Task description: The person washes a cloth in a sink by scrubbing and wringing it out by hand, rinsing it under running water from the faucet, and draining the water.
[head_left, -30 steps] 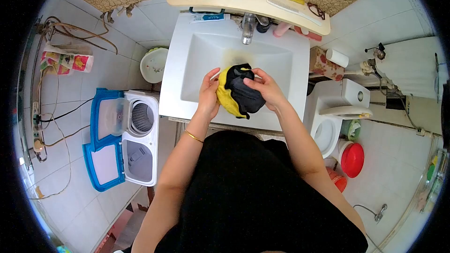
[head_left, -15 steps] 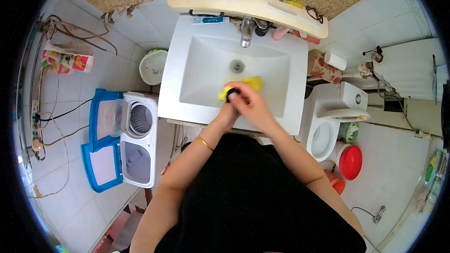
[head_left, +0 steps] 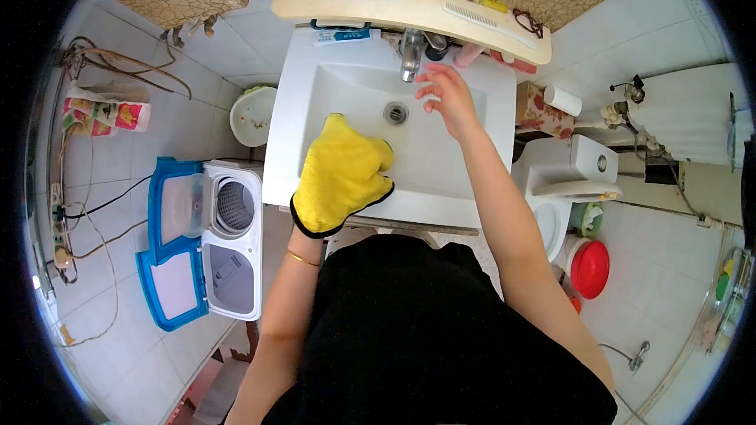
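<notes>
Sheathed in a yellow mitt (head_left: 324, 195) with dark edging, the left hand (head_left: 345, 159) was over the near-left part of the washbasin (head_left: 468, 165); the cloth hid its fingers, so I could not tell whether they were clenched. To me the mitt looked loose at the fingertips, and it could have twisted or slid if that arm had been shaken downward. Farther in, the drain (head_left: 396, 113) showed uncovered by any cloth. Beyond it the bare right hand (head_left: 450, 100) hung released, fingers loosely bent around nothing, so near the faucet (head_left: 411, 55) that a careless flick might have rapped knuckles on metal. Farthest off, a shelf (head_left: 417, 9) carried a white comb (head_left: 482, 16) and dark-framed glasses (head_left: 528, 24); a raised arm bumping its edge might have tipped them down.
</notes>
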Demonstrator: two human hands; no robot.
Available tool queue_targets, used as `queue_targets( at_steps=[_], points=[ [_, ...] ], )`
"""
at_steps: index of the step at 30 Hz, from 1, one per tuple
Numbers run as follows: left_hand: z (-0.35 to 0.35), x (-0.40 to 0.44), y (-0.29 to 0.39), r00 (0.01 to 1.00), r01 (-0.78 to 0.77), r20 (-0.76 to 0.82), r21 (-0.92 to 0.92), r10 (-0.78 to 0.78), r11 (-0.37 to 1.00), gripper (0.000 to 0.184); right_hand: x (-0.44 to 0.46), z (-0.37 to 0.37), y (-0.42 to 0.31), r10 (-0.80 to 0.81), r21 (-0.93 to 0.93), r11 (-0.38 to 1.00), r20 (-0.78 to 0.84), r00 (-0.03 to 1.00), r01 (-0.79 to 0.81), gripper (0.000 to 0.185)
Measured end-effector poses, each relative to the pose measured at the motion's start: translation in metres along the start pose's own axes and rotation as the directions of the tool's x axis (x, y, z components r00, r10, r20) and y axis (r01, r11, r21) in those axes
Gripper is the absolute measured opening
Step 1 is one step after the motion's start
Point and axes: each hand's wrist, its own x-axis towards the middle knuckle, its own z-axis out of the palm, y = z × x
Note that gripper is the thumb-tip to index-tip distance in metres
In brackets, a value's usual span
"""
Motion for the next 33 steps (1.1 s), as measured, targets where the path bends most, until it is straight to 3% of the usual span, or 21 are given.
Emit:
queue_targets(
  at_steps=[4,12,24,33],
  points=[
    [-0.006,-0.010,-0.008,0.995,0.008,-0.094,-0.045,-0.013,0.999,0.017,0.026,0.001,-0.005,-0.030,0.045,0.999,0.043,0.999,0.028,0.026],
    [-0.006,-0.025,-0.024,0.994,0.068,-0.082,-0.107,-0.077,0.992,0.018,0.035,0.000,-0.009,-0.103,0.054,0.994,0.065,0.993,0.099,0.012],
    [-0.003,-0.034,-0.045,0.986,0.133,-0.073,-0.178,-0.148,0.975,0.021,0.036,0.000,-0.012,-0.109,0.055,0.993,0.070,0.992,0.105,0.013],
    [-0.001,-0.038,-0.055,0.980,0.169,-0.065,-0.211,-0.186,0.963,0.024,0.043,0.008,-0.025,-0.205,0.046,0.978,0.102,0.973,0.202,0.014]
  ],
)
